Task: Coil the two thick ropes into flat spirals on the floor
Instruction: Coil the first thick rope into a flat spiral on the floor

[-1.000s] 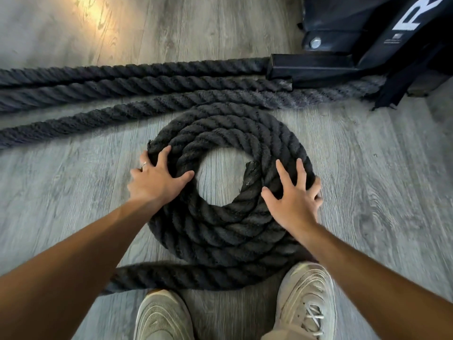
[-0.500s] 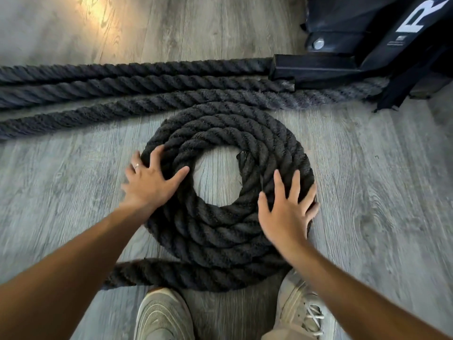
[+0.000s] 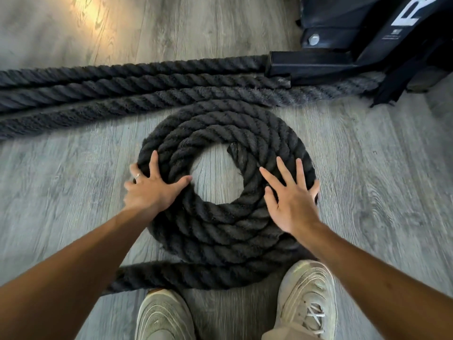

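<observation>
1. I see the coil [image 3: 228, 217] flat on the floor [image 3: 367, 180], ringed by bare grey planks to the left and right.
2. Its far edge touches the nearest of three straight ropes [image 3: 122, 94] that run side by side across the floor.
3. A black frame [image 3: 318, 65] sits far right, with the straight ropes running up to its base; it is apart from the coil.
4. Near me, the coil's tail [image 3: 183, 276] runs left along the floor, just ahead of two pale shoes [image 3: 306, 290].
5. My left hand [image 3: 152, 190] lies on the coil's left side, fingers [image 3: 153, 160] spread and pressing the turns, thumb reaching the inner rim, gripping nothing.
6. My right hand [image 3: 291, 200] lies flat on the right side, fingers splayed straight, holding nothing.
7. The coil is dark, thick twisted rope, about four turns round an open centre showing floor; the cut end [image 3: 235, 150] sits at the inner rim, far right.
</observation>
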Demonstrator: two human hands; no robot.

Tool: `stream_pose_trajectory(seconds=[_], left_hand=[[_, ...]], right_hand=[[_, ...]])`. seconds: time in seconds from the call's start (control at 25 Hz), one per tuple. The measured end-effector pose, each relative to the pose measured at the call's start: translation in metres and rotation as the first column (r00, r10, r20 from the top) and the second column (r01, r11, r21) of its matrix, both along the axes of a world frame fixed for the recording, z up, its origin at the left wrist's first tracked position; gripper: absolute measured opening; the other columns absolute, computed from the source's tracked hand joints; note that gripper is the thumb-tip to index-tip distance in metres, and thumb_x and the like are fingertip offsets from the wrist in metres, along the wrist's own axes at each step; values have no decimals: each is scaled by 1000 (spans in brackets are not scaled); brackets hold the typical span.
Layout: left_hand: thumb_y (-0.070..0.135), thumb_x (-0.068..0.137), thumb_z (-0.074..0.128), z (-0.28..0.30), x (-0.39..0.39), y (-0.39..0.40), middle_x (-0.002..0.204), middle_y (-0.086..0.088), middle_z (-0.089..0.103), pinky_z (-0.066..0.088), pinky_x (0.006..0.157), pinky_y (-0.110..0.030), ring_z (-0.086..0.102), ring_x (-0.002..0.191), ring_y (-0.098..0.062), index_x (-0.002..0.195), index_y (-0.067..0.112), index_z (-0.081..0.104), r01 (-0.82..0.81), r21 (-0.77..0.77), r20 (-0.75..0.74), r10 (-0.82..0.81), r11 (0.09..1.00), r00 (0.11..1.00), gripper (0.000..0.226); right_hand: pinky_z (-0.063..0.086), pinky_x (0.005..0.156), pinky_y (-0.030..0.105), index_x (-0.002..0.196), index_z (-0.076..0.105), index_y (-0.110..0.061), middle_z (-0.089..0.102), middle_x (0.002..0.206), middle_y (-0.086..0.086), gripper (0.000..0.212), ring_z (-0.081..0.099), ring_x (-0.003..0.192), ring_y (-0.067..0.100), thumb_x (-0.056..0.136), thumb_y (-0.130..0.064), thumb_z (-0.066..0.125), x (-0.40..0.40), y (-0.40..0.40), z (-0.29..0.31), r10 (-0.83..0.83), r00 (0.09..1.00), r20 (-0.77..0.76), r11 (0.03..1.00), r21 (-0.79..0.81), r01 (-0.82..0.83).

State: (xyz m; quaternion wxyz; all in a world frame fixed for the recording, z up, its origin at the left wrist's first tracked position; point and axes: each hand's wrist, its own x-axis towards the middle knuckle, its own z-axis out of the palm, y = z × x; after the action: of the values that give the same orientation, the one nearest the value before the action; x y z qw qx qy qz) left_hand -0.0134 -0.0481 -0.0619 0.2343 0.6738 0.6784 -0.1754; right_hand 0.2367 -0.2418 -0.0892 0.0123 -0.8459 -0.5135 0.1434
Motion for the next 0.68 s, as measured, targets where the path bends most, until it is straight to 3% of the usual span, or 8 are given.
stream_pose_trajectory(seconds=[0.2, 0.28, 0.36, 0.44, 0.56, 0.68], left_hand=[[100, 60, 33, 2, 1, -52, 165, -19, -3, 31, 106, -54, 27, 137, -46, 151, 46, -21, -191, -2, 2, 191, 981, 981, 119], [99, 59, 37, 3, -1, -49, 164, -22, 1, 24, 111, -56, 22, 141, -46, 151, 46, -19, -155, 26, 10, 155, 988, 988, 120], [94, 61, 50, 5, -5, -33, 163, -23, 3, 19, 115, -60, 13, 146, -46, 151, 51, -12, -98, 110, 139, 82, 989, 987, 118], [85, 65, 61, 7, -7, -6, 163, -23, 5, 21, 116, -61, 13, 147, -45, 151, 55, -2, -57, 151, 274, 14, 987, 962, 111], [82, 69, 61, 8, -2, 31, 160, -24, 13, 24, 118, -56, 18, 146, -43, 152, 53, 13, 53, 94, 278, -78, 994, 957, 101], [84, 69, 58, 7, 3, 44, 159, -23, 17, 29, 115, -54, 25, 141, -46, 152, 54, 12, 109, 79, 176, -121, 991, 977, 100]], right_hand=[[6, 112, 76, 153, 24, -50, -3, 168, -13, 49, -16, 153, 26, 105, -39, 21, 51, 34, 8, 236, 970, -50, 971, -8, -237], [4, 114, 73, 154, 22, -49, -6, 168, -10, 50, -14, 153, 27, 105, -41, 22, 41, 34, 9, 149, 989, -8, 989, -3, -149], [1, 115, 70, 156, 17, -46, -6, 169, 0, 53, -11, 153, 33, 103, -51, 23, 3, 20, 4, -148, 989, -23, 987, 64, 149], [-2, 115, 70, 158, 12, -43, -5, 168, 13, 62, -13, 151, 41, 100, -61, 20, -46, -2, 1, -388, 919, -64, 918, 58, 392], [0, 114, 71, 159, 17, -39, -3, 166, 21, 63, -11, 149, 50, 100, -61, 22, -80, -21, -3, -359, 933, -1, 933, 15, 359], [6, 113, 72, 158, 22, -37, 1, 165, 24, 61, -5, 151, 46, 100, -58, 24, -72, -20, -2, -327, 944, 35, 945, 38, 326]])
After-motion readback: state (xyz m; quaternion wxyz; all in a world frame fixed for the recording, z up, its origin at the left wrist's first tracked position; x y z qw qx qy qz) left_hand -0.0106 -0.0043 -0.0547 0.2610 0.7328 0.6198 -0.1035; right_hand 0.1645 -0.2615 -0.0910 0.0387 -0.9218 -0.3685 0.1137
